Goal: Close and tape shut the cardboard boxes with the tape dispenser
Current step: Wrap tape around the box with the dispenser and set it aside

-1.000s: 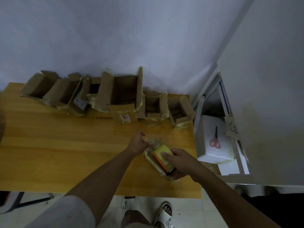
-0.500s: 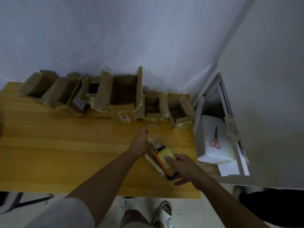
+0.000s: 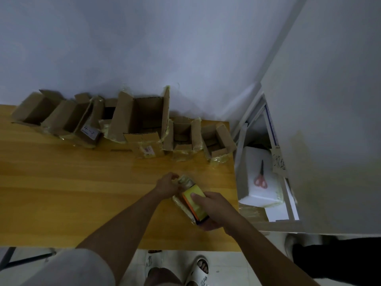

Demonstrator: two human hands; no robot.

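Observation:
My right hand (image 3: 214, 209) grips a yellow and orange tape dispenser (image 3: 194, 202) lying over a small taped cardboard box (image 3: 182, 204) near the table's right front. My left hand (image 3: 167, 185) pinches the tape end at the dispenser's far tip (image 3: 184, 179). Along the wall stand several open cardboard boxes: a large one (image 3: 142, 120) in the middle, two small ones (image 3: 182, 137) (image 3: 216, 141) to its right, others (image 3: 61, 116) at the left.
The wooden table (image 3: 72, 193) ends at its right edge close to my right hand. Beyond it a white foam box (image 3: 257, 195) carries red-handled scissors (image 3: 260, 176). A white cabinet (image 3: 329, 120) rises at the right. Slippered feet show below the table's front edge.
My left hand has shifted slightly at the dispenser's far end. My right hand has slid along the dispenser's top and still holds it. The boxes along the wall have not moved.

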